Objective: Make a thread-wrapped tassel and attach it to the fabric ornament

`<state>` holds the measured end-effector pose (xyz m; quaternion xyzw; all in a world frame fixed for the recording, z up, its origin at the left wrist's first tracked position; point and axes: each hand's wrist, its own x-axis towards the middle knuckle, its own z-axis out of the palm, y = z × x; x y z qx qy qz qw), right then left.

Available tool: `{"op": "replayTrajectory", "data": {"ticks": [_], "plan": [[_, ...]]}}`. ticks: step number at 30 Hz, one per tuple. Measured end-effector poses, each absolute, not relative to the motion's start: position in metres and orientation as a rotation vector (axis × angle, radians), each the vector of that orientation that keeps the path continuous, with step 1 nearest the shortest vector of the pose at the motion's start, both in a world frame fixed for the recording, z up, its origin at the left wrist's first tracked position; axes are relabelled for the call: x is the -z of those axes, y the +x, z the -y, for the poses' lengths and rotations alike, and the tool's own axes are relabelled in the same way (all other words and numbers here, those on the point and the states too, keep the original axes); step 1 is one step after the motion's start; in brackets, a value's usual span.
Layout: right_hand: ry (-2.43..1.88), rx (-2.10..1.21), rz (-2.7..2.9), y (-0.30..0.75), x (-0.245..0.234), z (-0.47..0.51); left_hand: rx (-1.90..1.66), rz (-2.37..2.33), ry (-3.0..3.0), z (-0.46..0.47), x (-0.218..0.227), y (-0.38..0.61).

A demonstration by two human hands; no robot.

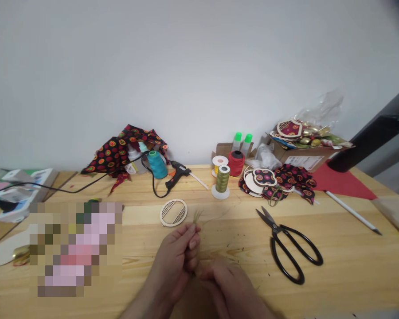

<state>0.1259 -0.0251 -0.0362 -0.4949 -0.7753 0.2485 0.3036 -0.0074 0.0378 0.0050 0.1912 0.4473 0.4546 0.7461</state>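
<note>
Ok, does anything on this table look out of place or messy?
Nothing looks spilled or broken. The black scissors lie with blades open, beside the right hand. The glue gun rests on its side, its cord looping across the table. The patterned fabric is a crumpled heap by the wall.

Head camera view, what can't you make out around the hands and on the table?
Right hand: head view, cut off by the bottom edge; its fingers curl under, so any hold is hidden.
Thread tuft: lower part hidden inside the left hand.
Table, left part: a pixelated block covers what lies there.
Box label: too small to read.
</note>
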Motion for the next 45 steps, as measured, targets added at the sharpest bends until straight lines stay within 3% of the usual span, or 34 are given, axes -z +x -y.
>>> {"op": "replayTrajectory", "data": {"ticks": [11, 16, 21, 35, 45], "plan": [[-1.3, -1.058, 2.118, 0.124, 0.017, 0.021, -1.02, -0.991, 0.414, -0.04, -0.005, -0.01], [-1.379, -0.855, 1.877, 0.14, 0.004, 0.009, -1.011, -0.965, 0.428, -0.038, -0.006, -0.009], [-1.505, -0.887, 1.514, 0.146, 0.003, -0.011, -0.972, -0.952, 0.459, -0.035, -0.008, -0.008], [-1.28, -0.913, 1.552, 0.155, -0.007, -0.027, -0.949, -1.045, 0.622, -0.033, -0.004, -0.009], [-1.131, -0.761, 2.048, 0.154, -0.04, -0.018, -0.861, -1.146, 0.894, -0.034, -0.007, -0.008]]}}
